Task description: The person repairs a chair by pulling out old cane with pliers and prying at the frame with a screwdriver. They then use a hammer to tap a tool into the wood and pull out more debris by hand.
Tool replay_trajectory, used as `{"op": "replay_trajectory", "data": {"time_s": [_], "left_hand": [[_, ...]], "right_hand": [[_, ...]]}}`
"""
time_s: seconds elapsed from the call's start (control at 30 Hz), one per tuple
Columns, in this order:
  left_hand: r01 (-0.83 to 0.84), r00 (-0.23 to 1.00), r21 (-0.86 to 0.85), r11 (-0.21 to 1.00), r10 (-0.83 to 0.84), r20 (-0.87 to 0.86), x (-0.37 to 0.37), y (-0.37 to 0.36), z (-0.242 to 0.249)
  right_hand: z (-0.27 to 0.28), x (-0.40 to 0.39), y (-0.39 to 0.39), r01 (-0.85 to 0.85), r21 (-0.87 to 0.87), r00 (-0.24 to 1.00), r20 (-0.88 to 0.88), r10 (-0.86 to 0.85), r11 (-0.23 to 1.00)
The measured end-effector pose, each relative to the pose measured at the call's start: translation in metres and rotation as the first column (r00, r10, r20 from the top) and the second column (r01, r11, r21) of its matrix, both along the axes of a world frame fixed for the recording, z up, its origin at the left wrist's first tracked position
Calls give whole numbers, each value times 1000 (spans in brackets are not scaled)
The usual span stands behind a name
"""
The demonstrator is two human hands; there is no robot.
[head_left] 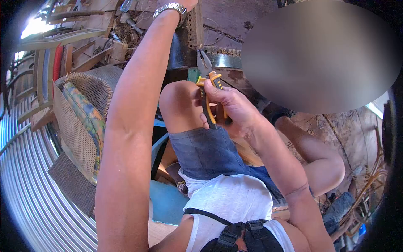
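Observation:
My right hand (233,103) is closed around the black-and-yellow handles of a pair of pliers (205,65), above my knee. The metal jaws point up and away from me, near a wooden strip with a row of holes (195,29). A second strip (228,59), with a shiny band along its side, runs to the right behind the jaws. My left arm stretches to the top edge, a metal watch (171,9) on its wrist. Only the base of my left hand (184,2) shows there; its fingers are out of frame.
At the left, a woven cane panel (77,126) leans with a camouflage-patterned cushion (86,111). Wooden chair frames (69,42) pile up behind it, beside corrugated metal sheeting (37,189). Debris and sticks (369,185) lie at the right. A blurred oval hides the upper right.

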State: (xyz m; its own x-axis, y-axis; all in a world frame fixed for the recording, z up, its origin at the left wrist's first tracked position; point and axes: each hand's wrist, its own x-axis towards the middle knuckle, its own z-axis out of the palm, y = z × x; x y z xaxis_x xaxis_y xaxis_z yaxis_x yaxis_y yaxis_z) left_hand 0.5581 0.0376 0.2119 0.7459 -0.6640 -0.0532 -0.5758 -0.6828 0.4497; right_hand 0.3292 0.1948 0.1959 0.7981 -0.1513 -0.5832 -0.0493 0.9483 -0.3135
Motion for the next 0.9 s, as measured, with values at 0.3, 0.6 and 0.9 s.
{"op": "replay_trajectory", "data": {"time_s": [0.3, 0.6, 0.9], "left_hand": [[7, 1000, -15, 1000, -6, 18, 2, -1, -3], [42, 999, -47, 998, -42, -9, 3, 0, -5], [337, 930, -61, 939, -323, 176, 26, 25, -43]], "right_hand": [[-30, 11, -1, 112, -793, 946, -99, -309, 598], [28, -141, -80, -177, -850, 813, -410, -412, 496], [20, -139, -29, -201, -912, 909, -310, -280, 358]]}}
